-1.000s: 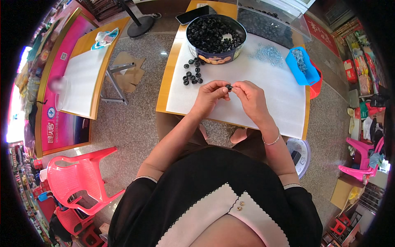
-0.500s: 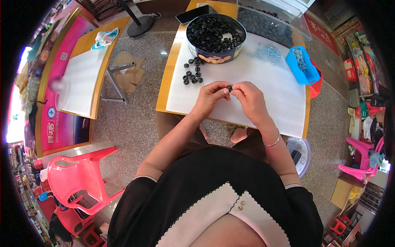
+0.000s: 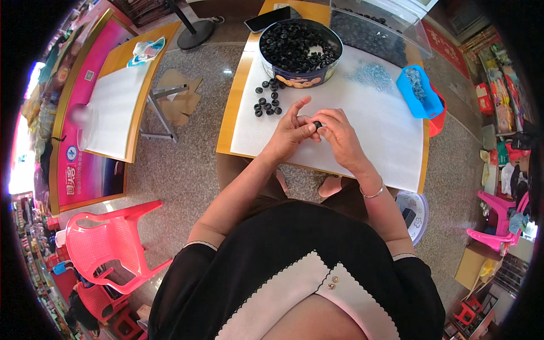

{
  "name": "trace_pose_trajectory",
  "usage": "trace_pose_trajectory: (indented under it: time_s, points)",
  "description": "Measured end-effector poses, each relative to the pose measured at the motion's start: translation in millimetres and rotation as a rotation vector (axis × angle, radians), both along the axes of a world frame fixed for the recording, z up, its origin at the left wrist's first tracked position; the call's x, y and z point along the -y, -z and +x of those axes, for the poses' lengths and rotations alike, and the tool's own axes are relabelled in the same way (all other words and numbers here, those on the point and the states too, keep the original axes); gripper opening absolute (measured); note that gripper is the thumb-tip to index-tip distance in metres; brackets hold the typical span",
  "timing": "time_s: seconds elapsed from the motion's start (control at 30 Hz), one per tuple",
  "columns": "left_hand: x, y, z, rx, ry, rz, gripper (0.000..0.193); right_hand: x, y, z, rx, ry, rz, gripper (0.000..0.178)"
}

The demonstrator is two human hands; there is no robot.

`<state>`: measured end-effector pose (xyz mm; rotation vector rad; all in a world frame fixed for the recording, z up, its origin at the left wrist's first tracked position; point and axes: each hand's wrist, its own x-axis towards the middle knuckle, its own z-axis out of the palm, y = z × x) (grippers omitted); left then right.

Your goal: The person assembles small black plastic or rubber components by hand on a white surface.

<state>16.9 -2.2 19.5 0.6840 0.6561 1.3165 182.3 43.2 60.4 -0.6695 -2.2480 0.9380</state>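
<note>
Over the near part of the white-covered table (image 3: 362, 136), both my hands meet at one small round black piece (image 3: 318, 124) with a hollow in it. My left hand (image 3: 290, 135) pinches it from the left, its index finger lifted away. From the other side my right hand (image 3: 340, 137) grips it with thumb and fingertips. Several similar black round pieces (image 3: 267, 106) lie loose to the left. Behind them a round tin (image 3: 300, 81) holds a heap of black pieces (image 3: 289, 45). Fingers partly hide the held piece.
Small clear bits (image 3: 374, 75) are spread right of the tin. A blue basket (image 3: 430, 109) with such bits overlaps a red one (image 3: 437, 123) at the right edge. Behind stand a clear plastic box (image 3: 374, 37) and a phone (image 3: 266, 20). A pink chair (image 3: 107, 238) is at left.
The left index finger has lifted off and straightened. The black piece has come slightly nearer, turned in my fingertips, and both hands still hold it.
</note>
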Motion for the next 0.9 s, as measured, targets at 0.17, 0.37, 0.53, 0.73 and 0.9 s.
trace_pose_trajectory:
  time_s: [0.17, 0.37, 0.53, 0.73, 0.9]
  points:
    - [0.0, 1.2, -0.4, 0.098, -0.007, -0.02, 0.068, 6.4, 6.8, -10.6, -0.086, 0.073, 0.039, 0.026]
    - [-2.3, 14.5, -6.1, 0.15, 0.022, -0.02, 0.067, 7.9, 13.1, -18.5, -0.12, 0.107, 0.04, 0.021]
    - [-3.2, 9.2, -6.2, 0.19, 0.046, -0.033, 0.063, 6.6, 15.9, -16.1, -0.134, 0.113, -0.009, 0.021]
    - [-2.7, 5.4, -4.4, 0.216, -0.008, -0.079, 0.06, 8.0, 12.8, -15.3, -0.135, 0.085, -0.17, 0.025]
    - [-2.4, 6.0, -2.7, 0.214, -0.008, -0.077, 0.063, 7.0, 9.5, -14.6, -0.22, 0.032, -0.462, 0.025]
